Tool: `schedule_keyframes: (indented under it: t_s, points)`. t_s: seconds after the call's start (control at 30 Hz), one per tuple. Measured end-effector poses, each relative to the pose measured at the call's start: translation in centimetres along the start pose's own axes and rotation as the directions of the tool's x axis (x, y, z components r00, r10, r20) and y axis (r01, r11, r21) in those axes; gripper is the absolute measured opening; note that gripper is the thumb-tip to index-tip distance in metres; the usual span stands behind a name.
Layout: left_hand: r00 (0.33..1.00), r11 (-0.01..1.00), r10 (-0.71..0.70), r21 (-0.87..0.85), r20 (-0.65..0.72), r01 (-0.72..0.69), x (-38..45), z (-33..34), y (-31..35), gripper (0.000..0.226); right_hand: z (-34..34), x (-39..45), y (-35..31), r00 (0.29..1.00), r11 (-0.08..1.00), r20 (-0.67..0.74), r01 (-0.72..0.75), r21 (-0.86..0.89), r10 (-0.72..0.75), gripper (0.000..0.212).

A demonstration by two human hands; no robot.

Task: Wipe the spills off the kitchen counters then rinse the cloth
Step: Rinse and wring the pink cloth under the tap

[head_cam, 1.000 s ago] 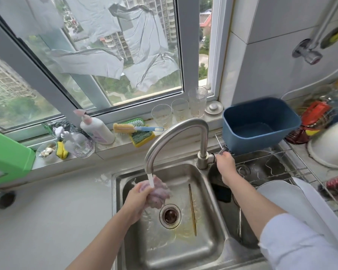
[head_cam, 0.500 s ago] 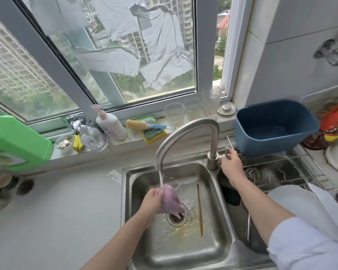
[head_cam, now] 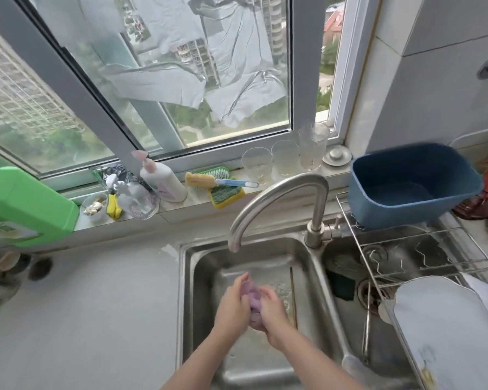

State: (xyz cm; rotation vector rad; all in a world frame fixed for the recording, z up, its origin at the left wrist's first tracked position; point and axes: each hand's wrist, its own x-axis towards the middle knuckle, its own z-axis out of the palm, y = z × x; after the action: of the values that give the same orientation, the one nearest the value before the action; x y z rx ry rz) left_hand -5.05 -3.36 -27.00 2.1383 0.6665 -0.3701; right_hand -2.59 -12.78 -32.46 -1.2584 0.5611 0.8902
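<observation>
My right hand point(head_cam: 271, 313) had left the tap handle and come down into the sink point(head_cam: 316, 291), and no water was running from the faucet point(head_cam: 279, 198) any more. Both hands now held the purple cloth point(head_cam: 253, 296). My left hand point(head_cam: 233, 304) curled round it from 9 o'clock and my right hand squeezed it from 3 o'clock. The cloth sat bunched between my palms, low over the middle of the basin. The picture was blurry there, so I could not see each finger.

I thought the job now was to wring the cloth. To do it well I should twist it hard and keep it over the basin, so drips fall inside.

The spout hung just above at 12 o'clock, so I should not lift fast. The dish rack point(head_cam: 423, 263) and blue tub point(head_cam: 414, 184) crowded 2 o'clock. The counter point(head_cam: 96, 319) at 9 o'clock had more room.
</observation>
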Motion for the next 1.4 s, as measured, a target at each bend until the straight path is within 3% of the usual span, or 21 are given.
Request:
schedule_keyframes:
  t_s: [0.07,0.1,0.2,0.27,0.37,0.63,0.83,1.0,1.1,1.2,1.27,1.37,1.4]
  points:
    - [0.996,0.918,0.08,0.387,0.026,-0.084,0.0,-0.1,-2.0,0.045,0.4,-0.5,-0.5,1.0,0.995,0.013,0.02,-0.096,-0.019,0.028]
    - [0.997,0.898,0.073,0.433,0.027,-0.077,0.1,0.0,-2.7,0.042,0.4,-0.3,-0.5,1.0,0.992,0.001,0.019,-0.128,-0.019,0.029]
    - [0.989,0.961,0.141,0.245,-0.045,-0.126,-0.1,1.0,-2.5,0.034,0.8,-0.7,-0.8,0.997,0.981,-0.067,0.035,-0.192,-0.049,0.033]
    - [0.989,0.995,0.07,0.082,-0.134,-0.059,0.1,1.2,-1.3,0.036,1.3,-0.8,-0.5,0.983,0.947,-0.091,0.127,-0.294,-0.16,0.044]
    - [0.984,0.997,0.041,0.075,-0.175,-0.028,0.9,1.4,0.0,0.042,1.7,-0.5,-0.5,0.94,0.885,-0.143,0.229,-0.405,-0.309,0.052]
    - [0.992,0.997,-0.066,-0.037,-0.111,0.062,2.4,0.9,0.1,0.043,1.3,0.0,-2.5,0.894,0.752,-0.122,0.281,-0.597,-0.431,0.044]
    - [0.997,0.992,-0.064,-0.112,-0.052,0.058,2.8,0.3,0.6,0.045,0.9,0.2,-3.5,0.898,0.757,-0.079,0.313,-0.574,-0.432,0.044]
    - [0.995,0.995,-0.017,-0.101,-0.094,0.008,2.6,-0.4,1.5,0.048,1.1,-0.9,-4.7,0.872,0.753,-0.063,0.38,-0.537,-0.485,0.047]
    - [0.999,0.999,-0.032,0.003,0.013,0.032,2.2,-0.6,0.7,0.055,0.7,-0.6,-3.3,0.931,0.797,-0.064,0.27,-0.54,-0.359,0.047]
    - [0.995,0.997,-0.066,-0.041,0.072,0.069,1.1,-1.4,0.9,0.047,-1.4,0.2,-2.5,0.995,0.944,-0.057,0.059,-0.325,-0.082,0.052]
    - [0.985,0.99,-0.057,-0.122,0.165,0.078,0.7,-2.5,0.6,0.044,-3.0,-1.2,-2.7,0.996,0.978,-0.041,-0.088,-0.189,0.082,0.047]
    - [0.945,0.988,0.002,-0.147,0.328,0.049,-0.5,-4.5,1.4,0.061,-4.6,-4.2,-3.1,0.996,0.926,0.016,-0.074,-0.371,0.086,0.04]
    - [0.934,0.989,0.019,-0.142,0.357,0.034,-0.6,-4.7,1.7,0.06,-4.7,-4.4,-3.2,0.998,0.928,0.029,-0.046,-0.369,0.061,0.048]
